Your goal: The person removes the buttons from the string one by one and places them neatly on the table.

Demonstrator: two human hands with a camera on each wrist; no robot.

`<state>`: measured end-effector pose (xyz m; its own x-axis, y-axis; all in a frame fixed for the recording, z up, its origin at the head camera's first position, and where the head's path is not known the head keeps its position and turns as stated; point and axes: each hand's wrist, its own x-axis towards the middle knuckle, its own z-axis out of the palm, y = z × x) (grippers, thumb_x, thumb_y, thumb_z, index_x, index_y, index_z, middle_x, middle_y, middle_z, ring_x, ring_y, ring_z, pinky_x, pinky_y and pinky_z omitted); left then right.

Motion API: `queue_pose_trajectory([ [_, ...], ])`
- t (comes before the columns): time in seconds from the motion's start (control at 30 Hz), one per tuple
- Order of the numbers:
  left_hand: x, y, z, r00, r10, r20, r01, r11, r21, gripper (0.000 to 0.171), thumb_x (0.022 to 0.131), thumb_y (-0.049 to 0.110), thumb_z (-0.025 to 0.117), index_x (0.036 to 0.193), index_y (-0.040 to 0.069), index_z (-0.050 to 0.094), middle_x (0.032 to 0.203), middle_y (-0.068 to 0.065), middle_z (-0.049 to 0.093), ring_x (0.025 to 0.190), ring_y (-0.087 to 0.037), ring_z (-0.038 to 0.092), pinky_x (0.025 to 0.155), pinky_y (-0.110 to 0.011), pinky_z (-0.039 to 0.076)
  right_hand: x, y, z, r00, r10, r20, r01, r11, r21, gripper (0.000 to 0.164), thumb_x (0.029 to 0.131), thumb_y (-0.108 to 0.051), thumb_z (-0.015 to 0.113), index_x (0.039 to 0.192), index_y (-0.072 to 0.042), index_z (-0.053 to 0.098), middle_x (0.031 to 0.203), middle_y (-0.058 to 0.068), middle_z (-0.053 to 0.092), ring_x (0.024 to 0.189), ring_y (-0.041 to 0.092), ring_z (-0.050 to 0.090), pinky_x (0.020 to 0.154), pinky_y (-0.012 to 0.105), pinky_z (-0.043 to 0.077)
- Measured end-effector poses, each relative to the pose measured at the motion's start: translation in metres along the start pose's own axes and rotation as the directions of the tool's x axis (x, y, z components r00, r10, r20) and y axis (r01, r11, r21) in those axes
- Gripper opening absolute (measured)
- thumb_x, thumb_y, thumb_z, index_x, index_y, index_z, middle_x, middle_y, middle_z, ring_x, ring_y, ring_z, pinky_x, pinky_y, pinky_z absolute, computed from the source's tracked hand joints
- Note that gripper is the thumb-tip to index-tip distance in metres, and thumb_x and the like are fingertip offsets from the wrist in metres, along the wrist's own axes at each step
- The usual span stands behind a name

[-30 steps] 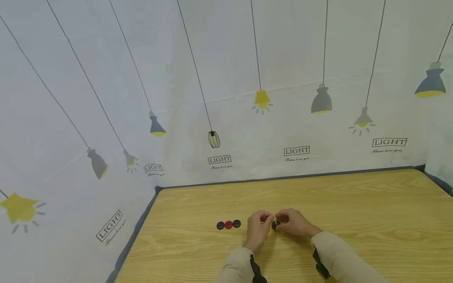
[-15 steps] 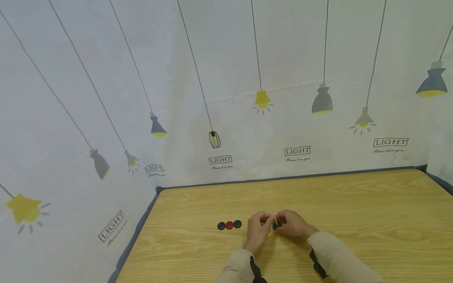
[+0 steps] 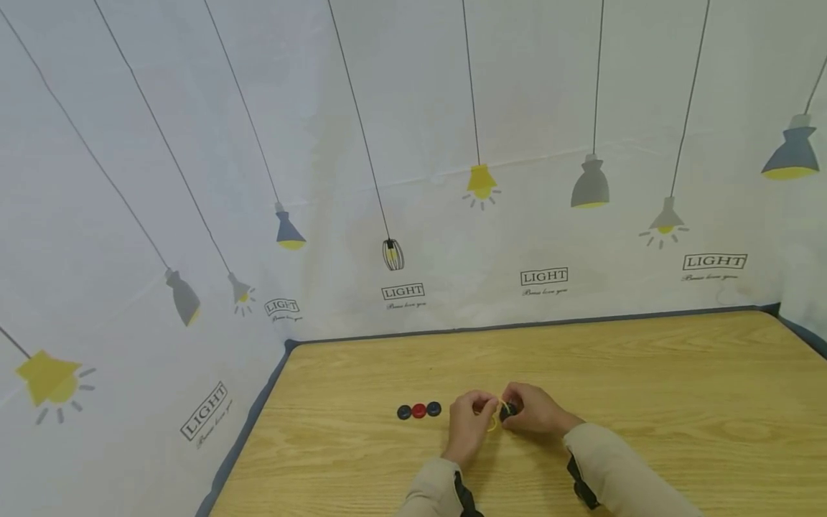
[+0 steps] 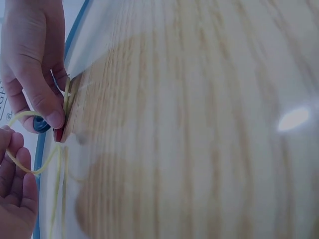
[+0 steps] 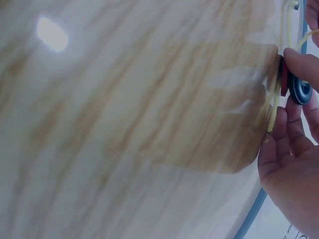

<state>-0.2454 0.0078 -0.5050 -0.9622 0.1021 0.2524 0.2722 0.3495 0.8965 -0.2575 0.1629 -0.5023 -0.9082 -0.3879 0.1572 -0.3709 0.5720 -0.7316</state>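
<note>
My left hand (image 3: 468,424) pinches a yellow string (image 4: 30,173) between thumb and fingertips. Close beside it, my right hand (image 3: 536,411) grips a dark, round, button-like disc (image 5: 299,91) just above the table. Against that disc, under the right thumb, sits a red one (image 5: 284,82), seen nearly edge-on. The string runs in a loop from the left fingertips to the discs, and more of it hangs below. Whether it passes through the dark disc's hole is hard to tell. Fingers cover part of both discs.
Left of the hands, a dark disc (image 3: 404,412), a red disc (image 3: 419,411) and another dark disc (image 3: 433,409) lie in a row on the wood-grain table (image 3: 336,445). A white curtain (image 3: 452,237) printed with lamps rises behind the table's far and left edges.
The left fingertips have drawn slightly left, away from the right hand, and the gap between them is wider with string across it. The right hand keeps its grip; the row of discs is unmoved.
</note>
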Motion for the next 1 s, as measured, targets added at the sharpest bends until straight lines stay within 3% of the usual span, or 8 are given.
queue_pose_trajectory([
  [0.6, -0.003, -0.008, -0.006, 1.0, 0.0, -0.005, 0.0, 1.0, 0.027, 0.007, 0.082, 0.01, 0.063, 0.079, 0.005, 0.066, 0.069, 0.005, 0.061, 0.061, -0.001, 0.051, 0.057, -0.017, 0.044, 0.0, 0.0, -0.002, 0.999, -0.029, 0.04, 0.028, 0.999, 0.033, 0.009, 0.073, -0.004, 0.068, 0.081, -0.002, 0.065, 0.072, -0.002, 0.058, 0.063, 0.007, 0.047, 0.057, 0.022, 0.041],
  [0.73, -0.003, -0.008, -0.007, 1.0, 0.0, -0.017, 0.0, 1.0, 0.031, 0.007, 0.081, 0.01, 0.063, 0.078, 0.005, 0.066, 0.069, 0.004, 0.061, 0.062, -0.002, 0.051, 0.057, -0.017, 0.043, 0.0, 0.001, -0.002, 0.999, -0.021, 0.03, 0.021, 0.999, 0.026, 0.006, 0.073, -0.006, 0.069, 0.077, -0.003, 0.066, 0.07, -0.003, 0.057, 0.06, 0.006, 0.047, 0.055, 0.022, 0.04],
  [1.0, -0.003, -0.011, -0.008, 1.0, 0.001, -0.025, 0.0, 1.0, 0.026, 0.007, 0.081, 0.01, 0.063, 0.078, 0.004, 0.066, 0.069, 0.003, 0.061, 0.061, -0.003, 0.05, 0.056, -0.017, 0.042, 0.0, 0.002, -0.001, 0.999, -0.023, -0.027, 0.022, 0.999, -0.039, 0.008, 0.07, -0.008, 0.072, 0.075, -0.007, 0.064, 0.075, -0.002, 0.053, 0.07, 0.012, 0.047, 0.06, 0.025, 0.04],
])
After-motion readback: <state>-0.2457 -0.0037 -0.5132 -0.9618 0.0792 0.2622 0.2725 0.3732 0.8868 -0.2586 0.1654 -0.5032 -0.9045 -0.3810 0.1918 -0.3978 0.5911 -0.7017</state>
